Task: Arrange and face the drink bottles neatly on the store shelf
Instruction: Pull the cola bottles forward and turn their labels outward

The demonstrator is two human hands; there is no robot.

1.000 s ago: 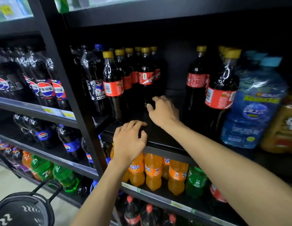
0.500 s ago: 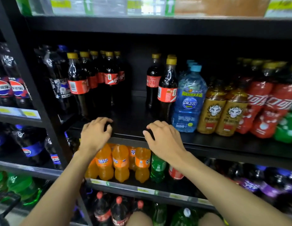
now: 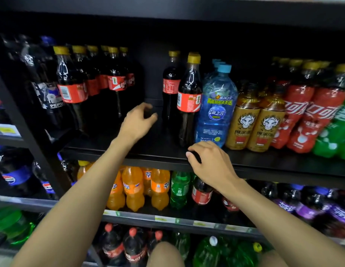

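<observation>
Reaching hand: the left hand (image 3: 138, 123) has lifted off the front edge, where it lay half a second ago, and is now deep in the bare gap on the black metal shelf (image 3: 283, 164); its fingers are loosely curled and grasp nothing.
Edge hand: the right hand (image 3: 211, 164) has slid right along the edge to just in front of the tall dark cola bottle with a yellow cap and red label (image 3: 189, 105); its fingers are curled over the lip, but I cannot tell whether they grip it.
Bottles: that front cola stands upright, touching the clear blue water bottle with a light-blue cap (image 3: 216, 108). A second yellow-capped cola (image 3: 170, 87) stands behind it to the left.
Left group: a cluster of yellow-capped colas (image 3: 71, 87) stands well apart, across the gap.
Label: the front cola shows small print, so its logo seems turned away.
Meaning: no bottle is in hand yet. The hands now flank the right-hand pair, so closing the gap or turning that label looks like the likely next step.
</observation>
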